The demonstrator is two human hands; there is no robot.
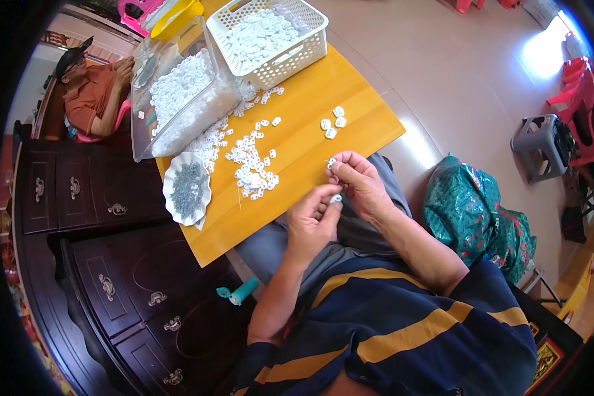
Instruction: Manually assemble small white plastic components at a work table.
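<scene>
Over the table's near edge, my right hand (363, 187) pinches a small white plastic piece (330, 163) between thumb and fingers. Just left of it and lower, my left hand (312, 218) is closed on a small pale piece (336, 198) at its fingertips; its exact kind is too small to tell. Several white pieces (330, 124) lie grouped on the wooden table (297, 152) beyond my right hand. A looser pile of similar white pieces (254, 168) spreads to the left. Beside that pile, a white scalloped dish (167, 191) holds many small grey metal-looking parts (190, 189).
A clear plastic bin (201, 109) and a white perforated basket (297, 63), both full of white pieces, stand at the back. A person in an orange shirt (86, 99) sits far left. Dark drawers (112, 264) stand left; a green bag (465, 204) and a grey stool (541, 142) are right.
</scene>
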